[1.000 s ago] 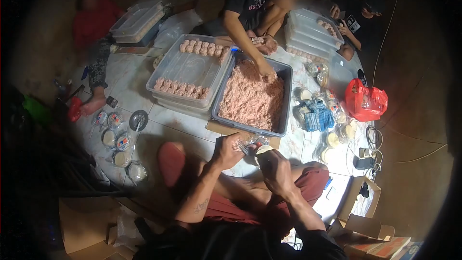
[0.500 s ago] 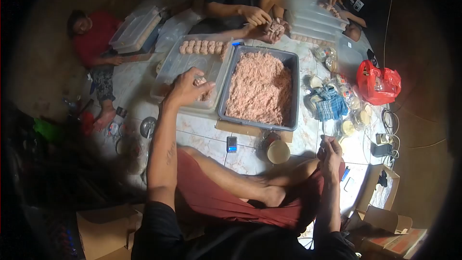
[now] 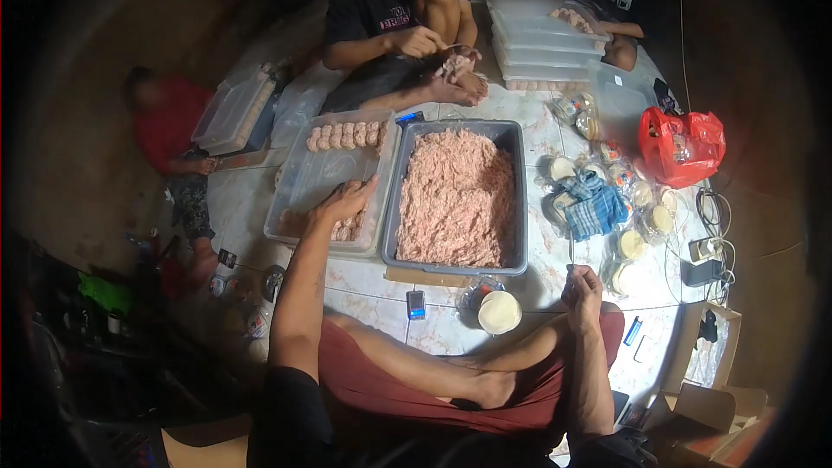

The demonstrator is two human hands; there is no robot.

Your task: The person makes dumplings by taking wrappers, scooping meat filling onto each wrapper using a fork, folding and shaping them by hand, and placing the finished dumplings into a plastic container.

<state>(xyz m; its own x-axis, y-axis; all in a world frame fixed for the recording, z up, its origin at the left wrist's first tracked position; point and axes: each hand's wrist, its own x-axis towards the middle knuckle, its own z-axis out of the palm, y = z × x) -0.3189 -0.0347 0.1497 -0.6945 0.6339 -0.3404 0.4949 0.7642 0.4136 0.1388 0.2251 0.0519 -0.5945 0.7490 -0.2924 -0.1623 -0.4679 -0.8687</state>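
Left hand (image 3: 345, 201): reaches over the front part of the clear tray, fingers loosely extended; whether anything is gripped under the palm, I cannot tell.
Front row (image 3: 350, 230): pink mounds lie in the tray, partly hidden by that hand. A low wrist or dragging fingertip could flatten or smear them; blocked sight of the row would be the cause.
Back row (image 3: 347, 136): packed close at the tray's far end, where a sideways nudge could press soft neighbours together.
Right hand (image 3: 587, 295): closed around a thin utensil (image 3: 571, 251) standing roughly upright near the blue checked cloth (image 3: 596, 208). With attention on the other hand, its tip could catch the fabric and pick up lint.
Grey tub (image 3: 523, 199): just beside the tray, uncovered and holding the pink minced mass (image 3: 455, 195). Loose scraps or dirt could drop in from arms passing above.
Pale discs (image 3: 500, 312): stacked in front of the tub, beside crumpled plastic (image 3: 475, 291). Exposed, they could dry out; a shifting foot (image 3: 496, 384) could knock them.
Small device (image 3: 416, 305): on the tiled floor (image 3: 371, 308), close to the crossed legs; a knee movement could bump it.
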